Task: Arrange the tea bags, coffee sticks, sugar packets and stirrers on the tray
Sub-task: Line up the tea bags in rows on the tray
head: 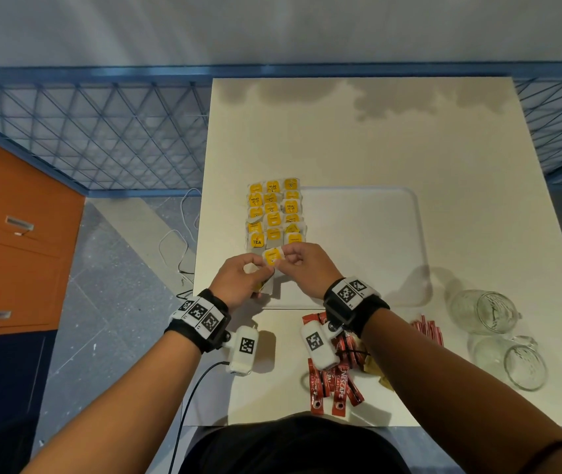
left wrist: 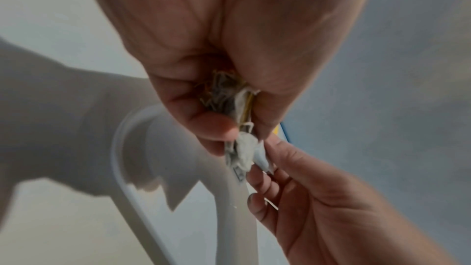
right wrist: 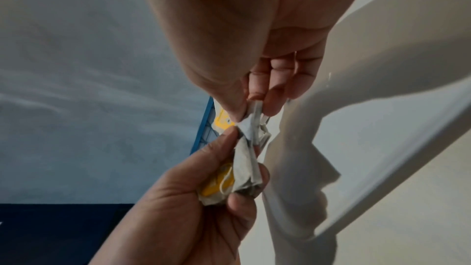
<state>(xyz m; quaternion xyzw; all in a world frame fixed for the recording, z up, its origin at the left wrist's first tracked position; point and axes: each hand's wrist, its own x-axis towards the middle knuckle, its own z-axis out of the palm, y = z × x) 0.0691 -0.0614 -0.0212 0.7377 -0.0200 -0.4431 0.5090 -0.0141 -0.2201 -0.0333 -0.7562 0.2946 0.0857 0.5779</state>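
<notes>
Several yellow-tagged tea bags [head: 274, 213] lie in three neat columns along the left side of the white tray [head: 375, 241]. Above the tray's near left corner, my left hand [head: 238, 280] grips a small bunch of tea bags [right wrist: 224, 180], seen also as the bunch [left wrist: 229, 96] in the left wrist view. My right hand [head: 298, 265] pinches the top tea bag [head: 272, 256] of that bunch by its edge; the bag [right wrist: 251, 126] stretches between both hands. Red coffee sticks [head: 334, 388] lie in a heap near the table's front edge, under my right wrist.
Thin red packets [head: 426, 331] lie right of the coffee sticks. Two clear glass jars [head: 485, 311] [head: 519, 360] rest on their sides at the front right. The white table [head: 375, 131] stretches behind the tray. An orange cabinet [head: 9, 234] stands to the left.
</notes>
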